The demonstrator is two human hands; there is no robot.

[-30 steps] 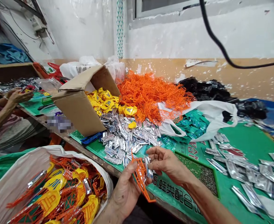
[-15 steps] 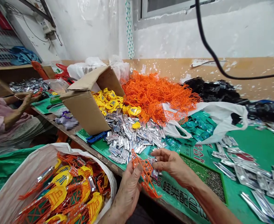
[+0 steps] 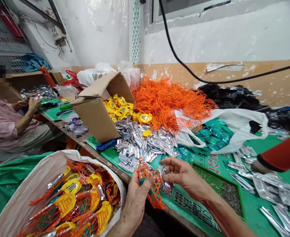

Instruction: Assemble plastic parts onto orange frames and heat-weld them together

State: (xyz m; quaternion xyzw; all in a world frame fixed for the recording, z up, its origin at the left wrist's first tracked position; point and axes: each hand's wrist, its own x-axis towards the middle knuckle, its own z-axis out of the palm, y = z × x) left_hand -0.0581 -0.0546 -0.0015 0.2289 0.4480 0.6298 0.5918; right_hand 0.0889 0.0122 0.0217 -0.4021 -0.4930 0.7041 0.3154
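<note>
Up close, the left hand point(image 3: 137, 204) curls around an orange plastic lattice frame point(image 3: 155, 187), while the right hand point(image 3: 184, 179) pinches a foil sachet point(image 3: 165, 179) against it. Beside them, a white sack point(image 3: 38, 171) already holds many frames; beyond, heaps of loose orange frames point(image 3: 169, 102) and silver sachets point(image 3: 145, 141) remain on the surface point(image 3: 224, 158).

- Left hand point(image 3: 137, 200) grasps an orange plastic lattice frame point(image 3: 154, 189), fingers around its lower part.
- Right hand point(image 3: 185, 179) pinches a silver foil sachet point(image 3: 164, 177) just beside the frame.
- White woven sack point(image 3: 42, 168), near the left hand, contains orange frames and yellow plastic pieces.
- Green-topped counter point(image 3: 265, 148) carries a heap of silver sachets point(image 3: 145, 141), teal sachets point(image 3: 214, 131) and a heap of orange lattices point(image 3: 167, 102).
- Tilted cardboard box point(image 3: 93, 118) stands open on the counter, with yellow pieces point(image 3: 117, 110) at its mouth.
- Co-worker in pink sleeves point(image 3: 2, 121) sits at far left, hands over the counter.
- Red sleeve point(image 3: 283, 158) reaches in from the right edge.
</note>
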